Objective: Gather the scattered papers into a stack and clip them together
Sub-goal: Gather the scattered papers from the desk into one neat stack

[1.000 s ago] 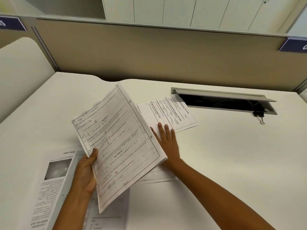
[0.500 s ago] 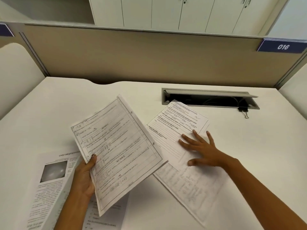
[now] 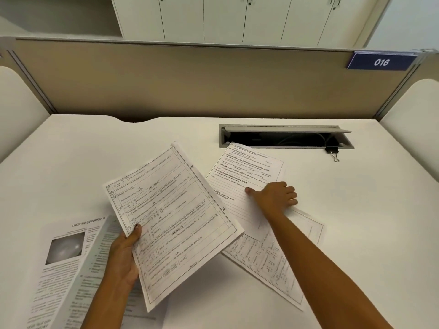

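Two hands are busy: my left hand (image 3: 127,254) grips a sheaf of white printed exam sheets (image 3: 173,219). My right hand (image 3: 273,197), the nearer one, pinches the white lined sheet (image 3: 237,184) lying just right of the sheaf, long axis slanting away from me. The small black binder clip (image 3: 332,151) lies beyond my right hand.

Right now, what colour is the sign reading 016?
The sign is dark blue with white digits, clearest in the head view.
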Tool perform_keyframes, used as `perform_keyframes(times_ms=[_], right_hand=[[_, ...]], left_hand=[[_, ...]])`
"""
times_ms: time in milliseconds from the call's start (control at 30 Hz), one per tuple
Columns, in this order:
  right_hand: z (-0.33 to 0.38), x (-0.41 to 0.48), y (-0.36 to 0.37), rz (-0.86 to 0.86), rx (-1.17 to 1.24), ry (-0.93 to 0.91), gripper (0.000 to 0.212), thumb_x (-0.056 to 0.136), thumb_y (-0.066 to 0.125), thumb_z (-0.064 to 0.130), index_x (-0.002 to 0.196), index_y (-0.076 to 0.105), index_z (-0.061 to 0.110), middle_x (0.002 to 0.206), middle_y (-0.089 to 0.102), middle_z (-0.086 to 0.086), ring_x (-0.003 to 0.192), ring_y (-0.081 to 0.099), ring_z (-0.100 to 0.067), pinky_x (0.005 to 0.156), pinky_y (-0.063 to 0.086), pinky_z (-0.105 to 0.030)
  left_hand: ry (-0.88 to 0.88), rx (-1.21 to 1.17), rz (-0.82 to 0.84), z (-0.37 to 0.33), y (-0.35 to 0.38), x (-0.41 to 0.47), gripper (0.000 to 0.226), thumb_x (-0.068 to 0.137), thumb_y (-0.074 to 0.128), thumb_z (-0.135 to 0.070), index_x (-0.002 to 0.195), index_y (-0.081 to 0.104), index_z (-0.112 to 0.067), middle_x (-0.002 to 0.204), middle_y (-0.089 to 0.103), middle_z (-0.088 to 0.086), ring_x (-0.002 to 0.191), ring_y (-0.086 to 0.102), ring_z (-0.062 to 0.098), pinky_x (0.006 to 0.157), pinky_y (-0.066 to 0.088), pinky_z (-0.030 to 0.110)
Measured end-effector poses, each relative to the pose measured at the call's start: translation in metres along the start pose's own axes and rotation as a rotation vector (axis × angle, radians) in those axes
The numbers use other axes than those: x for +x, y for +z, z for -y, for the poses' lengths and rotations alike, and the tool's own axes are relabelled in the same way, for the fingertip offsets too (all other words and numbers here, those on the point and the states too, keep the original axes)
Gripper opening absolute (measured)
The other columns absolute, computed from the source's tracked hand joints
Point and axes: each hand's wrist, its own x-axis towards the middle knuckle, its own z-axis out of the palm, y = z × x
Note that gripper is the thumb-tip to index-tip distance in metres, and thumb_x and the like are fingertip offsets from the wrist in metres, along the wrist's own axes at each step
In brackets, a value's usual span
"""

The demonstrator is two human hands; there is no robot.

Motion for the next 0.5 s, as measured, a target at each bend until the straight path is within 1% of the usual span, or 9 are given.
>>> perform_keyframes(times_ms=[67,133,233,300,367,433,500], right_hand=[[0.013,0.006,0.002,0.047,-0.003,0.006,0.093,0.065,0.074,0.06,0.122,0.039,-0.003,0.129,0.046,-0.022,0.122,0.041,-0.037,0.104,0.029,-0.046],[0.022,0.012,0.002,0.084,0.024,0.009,0.08,0.071,0.075,0.048,0.123,0.039,0.0,0.127,0.05,-0.019,0.122,0.043,-0.036,0.104,0.028,-0.045],[0.02,0.017,0.002,0.013,0.074,-0.02,0.044,0.085,0.064,0.027,0.118,0.046,0.006,0.12,0.059,-0.015,0.117,0.05,-0.032,0.103,0.027,-0.043],[0.012,0.02,0.001,-0.057,0.155,-0.079,0.026,0.09,0.058,0.026,0.108,0.056,0.007,0.11,0.065,-0.012,0.106,0.057,-0.031,0.1,0.028,-0.04],[0.003,0.021,-0.006,-0.07,0.31,-0.139,0.022,0.091,0.058,0.027,0.098,0.062,0.006,0.105,0.068,-0.013,0.099,0.06,-0.033,0.096,0.03,-0.039],[-0.007,0.027,-0.014,-0.028,0.418,-0.202,0.022,0.091,0.058,0.027,0.09,0.062,0.006,0.103,0.068,-0.015,0.099,0.06,-0.036,0.094,0.035,-0.041],[-0.017,0.035,-0.025,0.068,0.436,-0.282,0.024,0.091,0.056,0.027,0.093,0.062,0.004,0.101,0.066,-0.015,0.098,0.059,-0.036,0.092,0.042,-0.042]], left_hand=[[0.003,0.001,0.01,0.002,0.001,-0.002,0.031,0.095,0.049,-0.012,0.124,0.058,-0.011,0.097,0.074,0.005,0.081,0.072,0.017,0.064,0.06,0.035],[0.012,0.008,0.011,0.002,0.002,-0.004,0.031,0.094,0.049,-0.012,0.124,0.058,-0.012,0.103,0.073,0.006,0.084,0.072,0.017,0.063,0.06,0.034],[0.024,-0.006,0.003,0.0,0.0,-0.006,0.032,0.094,0.05,-0.013,0.125,0.058,-0.012,0.11,0.07,0.008,0.09,0.071,0.018,0.064,0.06,0.033],[0.025,0.0,0.004,-0.003,-0.002,-0.006,0.03,0.094,0.049,-0.013,0.122,0.06,-0.012,0.108,0.071,0.007,0.088,0.071,0.018,0.063,0.06,0.033],[0.022,-0.001,-0.002,-0.006,-0.005,-0.006,0.026,0.095,0.048,-0.014,0.116,0.062,-0.013,0.103,0.073,0.006,0.085,0.072,0.018,0.061,0.06,0.033],[0.016,-0.008,-0.006,-0.007,-0.008,-0.005,0.026,0.095,0.048,-0.015,0.118,0.062,-0.014,0.101,0.074,0.005,0.085,0.072,0.018,0.063,0.06,0.034],[0.011,-0.022,-0.012,-0.008,-0.009,-0.005,0.027,0.095,0.048,-0.015,0.118,0.061,-0.014,0.102,0.073,0.006,0.085,0.072,0.017,0.064,0.06,0.034]])
